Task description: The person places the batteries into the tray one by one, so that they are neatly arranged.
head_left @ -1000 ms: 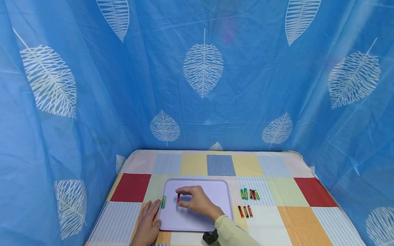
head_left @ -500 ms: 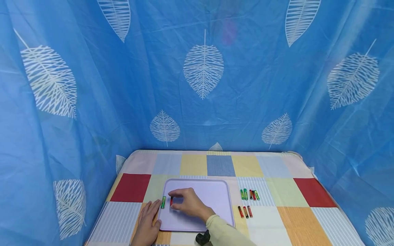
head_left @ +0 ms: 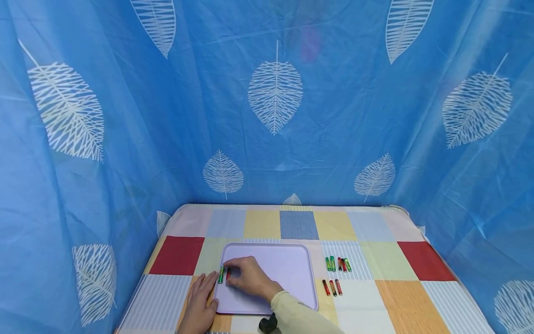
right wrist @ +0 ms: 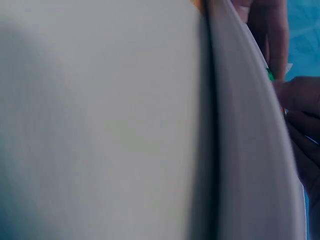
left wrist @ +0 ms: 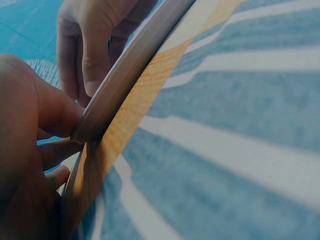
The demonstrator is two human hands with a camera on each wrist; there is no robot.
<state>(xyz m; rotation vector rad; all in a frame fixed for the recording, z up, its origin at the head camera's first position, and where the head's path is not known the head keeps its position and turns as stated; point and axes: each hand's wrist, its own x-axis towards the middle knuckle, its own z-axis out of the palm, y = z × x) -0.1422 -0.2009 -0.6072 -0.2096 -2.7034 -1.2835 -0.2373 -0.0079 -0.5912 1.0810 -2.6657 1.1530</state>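
A pale purple tray [head_left: 288, 273] lies on the patchwork cloth. My right hand [head_left: 249, 277] is over its left part and pinches a red battery [head_left: 228, 274] between thumb and fingers, standing it close to the tray's surface. Just left of that battery, a green battery [head_left: 220, 275] lies along the tray's left side. My left hand [head_left: 200, 304] rests at the tray's left edge, fingers extended. In the left wrist view its thumb touches the tray's rim [left wrist: 130, 70]. The right wrist view shows mostly the tray's side [right wrist: 250, 150], with the fingers partly hidden behind it.
Right of the tray, a back row of green batteries [head_left: 332, 263] and red batteries [head_left: 343, 264] lies on the cloth. Nearer the front are several red batteries [head_left: 333, 287]. A blue curtain [head_left: 275, 167] with white leaves encloses the table's back and sides.
My right hand has moved left across the tray with the red battery, bringing it right beside the green one. The left hand has stayed at the tray's edge.
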